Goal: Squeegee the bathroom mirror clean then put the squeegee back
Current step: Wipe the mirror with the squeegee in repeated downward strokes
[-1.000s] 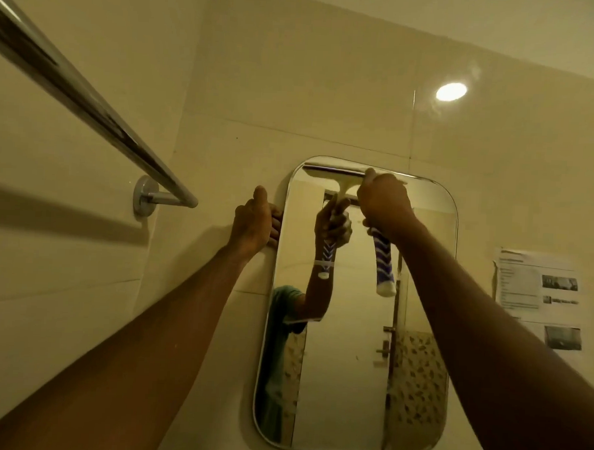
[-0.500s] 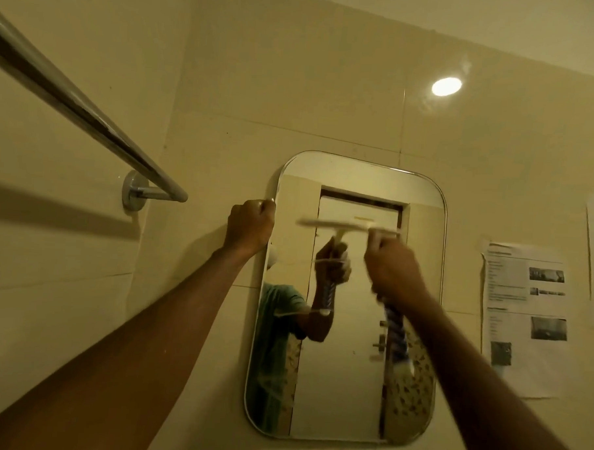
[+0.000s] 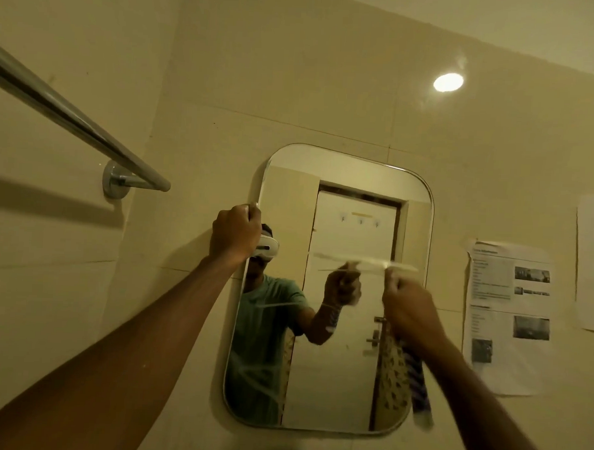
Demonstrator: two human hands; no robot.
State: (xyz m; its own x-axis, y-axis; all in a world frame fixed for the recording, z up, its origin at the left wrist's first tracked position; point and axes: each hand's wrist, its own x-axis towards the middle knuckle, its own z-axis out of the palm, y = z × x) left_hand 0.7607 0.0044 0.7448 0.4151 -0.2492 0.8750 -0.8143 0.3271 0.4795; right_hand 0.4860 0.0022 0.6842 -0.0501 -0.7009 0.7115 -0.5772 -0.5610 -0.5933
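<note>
While our right hand (image 3: pixel 408 311) is closed around the squeegee (image 3: pixel 365 263) handle, blade lying level across mid mirror (image 3: pixel 345 179), our left hand (image 3: pixel 235 234) grips the mirror's left edge. We judge the downstroke needs even pressure, blade flat, carried to the bottom edge.

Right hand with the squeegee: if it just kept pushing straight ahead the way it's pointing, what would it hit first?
The right hand grips the squeegee, whose blade looks to lie against the mirror already. Straight ahead, then, is the glass itself, though motion blur leaves actual contact uncertain.
</note>
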